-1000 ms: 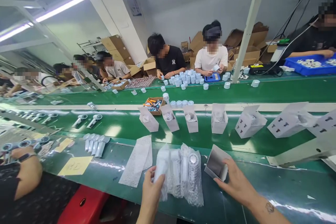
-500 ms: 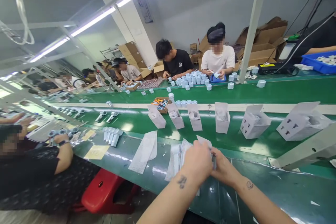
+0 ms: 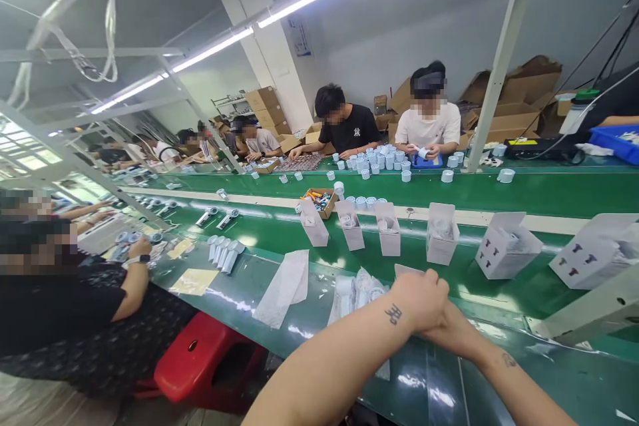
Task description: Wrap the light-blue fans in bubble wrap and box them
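My left hand [image 3: 420, 298] is closed, fingers curled down, over what looks like a small white box [image 3: 405, 271]. Only a pale flap of that box shows, just beyond my knuckles. My right hand [image 3: 446, 325] meets the left from the other side, its fingers mostly hidden behind it; it appears to grip the same box. Wrapped pale-blue devices [image 3: 348, 294] in clear bubble bags lie on the bench just left of my hands. Further left, a flat white wrapping sheet [image 3: 284, 289] rests on the dark green bench.
A row of open white boxes [image 3: 442, 233] with bagged contents stands on the green belt [image 3: 359, 259]. Behind it sits a carton of small parts [image 3: 319, 203]. Blue-white cups [image 3: 382, 160] cluster before co-workers opposite. A seated co-worker [image 3: 64, 293] and red stool [image 3: 200, 353] are at left.
My view has shifted, so the scene sits lower and slightly to the right. My hands have drawn closer together around the box, and my left forearm crosses more of the bench.
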The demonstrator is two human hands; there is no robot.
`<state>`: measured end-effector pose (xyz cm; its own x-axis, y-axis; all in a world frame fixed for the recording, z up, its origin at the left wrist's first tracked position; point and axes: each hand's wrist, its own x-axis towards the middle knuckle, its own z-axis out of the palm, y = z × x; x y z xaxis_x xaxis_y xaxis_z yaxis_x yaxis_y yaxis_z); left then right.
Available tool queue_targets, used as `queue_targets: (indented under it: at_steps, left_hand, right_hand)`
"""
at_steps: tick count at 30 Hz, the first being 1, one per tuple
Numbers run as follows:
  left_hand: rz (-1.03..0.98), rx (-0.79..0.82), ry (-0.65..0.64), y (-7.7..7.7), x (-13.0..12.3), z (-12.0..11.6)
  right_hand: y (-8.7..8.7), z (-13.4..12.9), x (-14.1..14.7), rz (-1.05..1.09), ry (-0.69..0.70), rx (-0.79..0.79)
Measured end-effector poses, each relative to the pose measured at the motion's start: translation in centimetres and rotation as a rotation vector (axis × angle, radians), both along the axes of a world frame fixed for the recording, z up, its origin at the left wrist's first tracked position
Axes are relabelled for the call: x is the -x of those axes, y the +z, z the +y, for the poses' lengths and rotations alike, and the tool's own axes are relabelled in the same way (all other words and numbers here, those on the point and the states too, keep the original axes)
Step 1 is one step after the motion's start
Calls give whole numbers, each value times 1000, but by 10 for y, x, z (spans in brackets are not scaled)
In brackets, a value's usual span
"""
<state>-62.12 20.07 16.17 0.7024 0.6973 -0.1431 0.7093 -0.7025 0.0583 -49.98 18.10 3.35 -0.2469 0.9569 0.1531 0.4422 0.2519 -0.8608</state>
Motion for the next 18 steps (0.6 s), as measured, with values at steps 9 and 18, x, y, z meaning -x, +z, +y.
queue_targets:
  at_steps: [9,18]
  left_hand:
    - [-270,-456,-305,33,142,-36]
    - [-1150,-248,776,-5,414,-62]
  right_hand:
    - [76,-8,31,-186,-114,-136]
    - [134,70,264,-75,123,-74]
